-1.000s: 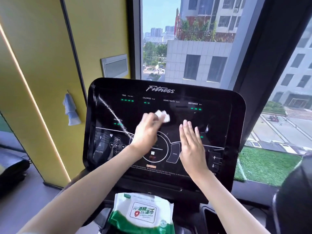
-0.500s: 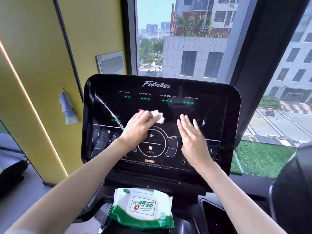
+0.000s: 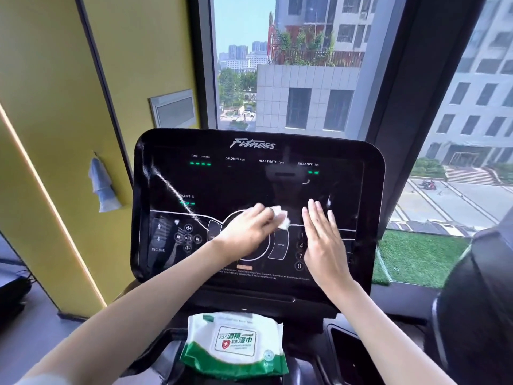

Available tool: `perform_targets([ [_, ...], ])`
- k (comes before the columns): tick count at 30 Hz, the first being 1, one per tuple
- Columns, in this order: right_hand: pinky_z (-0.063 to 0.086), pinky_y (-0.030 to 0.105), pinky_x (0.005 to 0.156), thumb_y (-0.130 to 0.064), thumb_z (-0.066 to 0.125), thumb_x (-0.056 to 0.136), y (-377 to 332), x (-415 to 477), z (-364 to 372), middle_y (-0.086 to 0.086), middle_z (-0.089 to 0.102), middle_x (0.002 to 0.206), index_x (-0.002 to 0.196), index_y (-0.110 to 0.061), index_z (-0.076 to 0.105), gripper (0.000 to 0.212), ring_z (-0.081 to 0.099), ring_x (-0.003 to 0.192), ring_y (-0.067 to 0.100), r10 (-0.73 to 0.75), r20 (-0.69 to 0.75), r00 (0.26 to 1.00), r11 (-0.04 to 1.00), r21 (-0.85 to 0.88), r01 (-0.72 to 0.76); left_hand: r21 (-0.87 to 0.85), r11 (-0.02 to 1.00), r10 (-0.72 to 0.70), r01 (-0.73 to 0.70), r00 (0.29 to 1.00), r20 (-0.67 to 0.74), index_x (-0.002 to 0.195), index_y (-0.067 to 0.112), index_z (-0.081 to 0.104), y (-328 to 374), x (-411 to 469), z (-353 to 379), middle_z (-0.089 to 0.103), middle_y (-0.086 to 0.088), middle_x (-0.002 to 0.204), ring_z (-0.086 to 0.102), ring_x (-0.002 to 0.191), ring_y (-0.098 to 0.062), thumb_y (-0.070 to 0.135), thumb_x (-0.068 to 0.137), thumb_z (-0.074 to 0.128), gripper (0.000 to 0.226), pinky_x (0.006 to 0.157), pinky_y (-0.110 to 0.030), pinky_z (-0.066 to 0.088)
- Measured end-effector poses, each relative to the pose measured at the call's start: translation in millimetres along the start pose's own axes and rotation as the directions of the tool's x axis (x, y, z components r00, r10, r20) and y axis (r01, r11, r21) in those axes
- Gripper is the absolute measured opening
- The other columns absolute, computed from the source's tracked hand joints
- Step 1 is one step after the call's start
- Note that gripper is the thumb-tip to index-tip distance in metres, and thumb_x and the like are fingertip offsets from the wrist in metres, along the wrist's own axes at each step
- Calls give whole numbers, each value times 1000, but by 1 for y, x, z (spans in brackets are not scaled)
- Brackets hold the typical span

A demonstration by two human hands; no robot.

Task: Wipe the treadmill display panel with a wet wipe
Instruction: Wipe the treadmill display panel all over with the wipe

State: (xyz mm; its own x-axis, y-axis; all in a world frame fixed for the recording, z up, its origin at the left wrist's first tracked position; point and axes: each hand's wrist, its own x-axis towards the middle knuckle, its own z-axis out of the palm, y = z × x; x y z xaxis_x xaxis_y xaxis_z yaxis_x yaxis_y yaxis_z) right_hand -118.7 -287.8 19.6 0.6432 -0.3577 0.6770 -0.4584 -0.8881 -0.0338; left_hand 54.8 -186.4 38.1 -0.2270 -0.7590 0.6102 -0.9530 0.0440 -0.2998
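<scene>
The treadmill display panel [image 3: 258, 184] stands tilted back, its long axis running left to right, with bare black glass open above both hands up to the top rim. The left hand [image 3: 247, 232] presses a crumpled white wet wipe [image 3: 281, 216] against the panel's centre, fingers curled around it, just over the round control dial. The right hand [image 3: 323, 240] lies flat on the number keys, fingers straight and together, just beside the wipe. Readable writing: "Fitness", TIME, CALORIES, HEART RATE, DISTANCE, INCLINE. A green-and-white wet wipe pack [image 3: 236, 343] marked "75%" rests below the panel.
</scene>
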Motion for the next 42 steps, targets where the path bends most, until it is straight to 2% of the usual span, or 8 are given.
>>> perform_targets([
  [9, 13, 41, 115, 22, 59, 59, -10, -15, -6, 21, 39, 143, 133, 7, 43, 77, 34, 135, 31, 180, 26, 983, 980, -89, -177, -183, 860, -506, 476, 840, -193, 126, 6, 52, -28, 36, -17, 47, -13, 95, 40, 81, -27, -23, 55, 53, 76, 51, -35, 50],
  [14, 12, 39, 114, 19, 66, 57, -18, -22, -9, 21, 39, 143, 134, 5, 43, 81, 34, 135, 30, 283, 37, 958, 955, -105, -278, 34, 973, 230, -228, 972, -45, 124, 5, 53, -25, 35, -7, 49, -8, 95, 43, 79, -25, 0, 75, 38, 52, 64, -36, 52],
  [18, 11, 38, 113, 18, 68, 55, -16, -23, -16, 21, 39, 143, 135, 5, 42, 85, 34, 135, 30, 296, 58, 953, 950, -120, -288, -283, 854, -499, 436, 841, -209, 126, 3, 52, -29, 41, -13, 51, -12, 93, 46, 79, -28, -21, 65, 53, 66, 58, -34, 50],
  [23, 13, 38, 113, 20, 64, 56, -2, -11, -23, 22, 39, 143, 135, 6, 41, 83, 33, 135, 31, 247, 30, 969, 965, -105, -242, -43, 998, 33, -38, 994, -102, 120, 7, 49, -29, 36, -13, 56, -9, 93, 44, 81, -24, -5, 69, 38, 53, 62, -36, 52],
  [28, 14, 38, 112, 24, 63, 52, 17, -9, -26, 21, 44, 140, 132, 7, 44, 84, 41, 131, 31, 219, 29, 975, 973, -85, -216, -329, 749, -661, 575, 680, -316, 107, 5, 64, -32, 55, -17, 53, -14, 90, 48, 81, -28, -23, 65, 55, 52, 52, -33, 51],
  [33, 15, 40, 111, 17, 72, 50, 31, -12, -26, 21, 44, 139, 130, 7, 47, 85, 42, 129, 31, 143, 103, 984, 987, -85, -135, -167, 963, -235, 210, 960, -153, 114, 9, 61, -4, 72, -7, 45, -4, 100, 43, 88, -21, -19, 58, 59, 62, 45, -27, 48],
  [38, 16, 42, 110, 15, 72, 48, 44, -13, -24, 24, 43, 138, 132, 8, 43, 89, 44, 128, 34, 67, 132, 989, 992, -115, -52, -406, 643, -766, 650, 528, -367, 114, 5, 64, -9, 84, -5, 53, -14, 91, 51, 81, -30, -23, 69, 55, 53, 63, -35, 52],
  [42, 17, 42, 108, 10, 69, 50, 50, -14, -21, 25, 43, 139, 134, 8, 39, 89, 44, 127, 36, 17, 147, 989, 991, -135, 3, -179, 956, -262, 234, 953, -150, 119, 12, 54, 25, 94, 4, 43, -2, 99, 44, 86, -22, -15, 64, 51, 61, 49, -32, 51],
])
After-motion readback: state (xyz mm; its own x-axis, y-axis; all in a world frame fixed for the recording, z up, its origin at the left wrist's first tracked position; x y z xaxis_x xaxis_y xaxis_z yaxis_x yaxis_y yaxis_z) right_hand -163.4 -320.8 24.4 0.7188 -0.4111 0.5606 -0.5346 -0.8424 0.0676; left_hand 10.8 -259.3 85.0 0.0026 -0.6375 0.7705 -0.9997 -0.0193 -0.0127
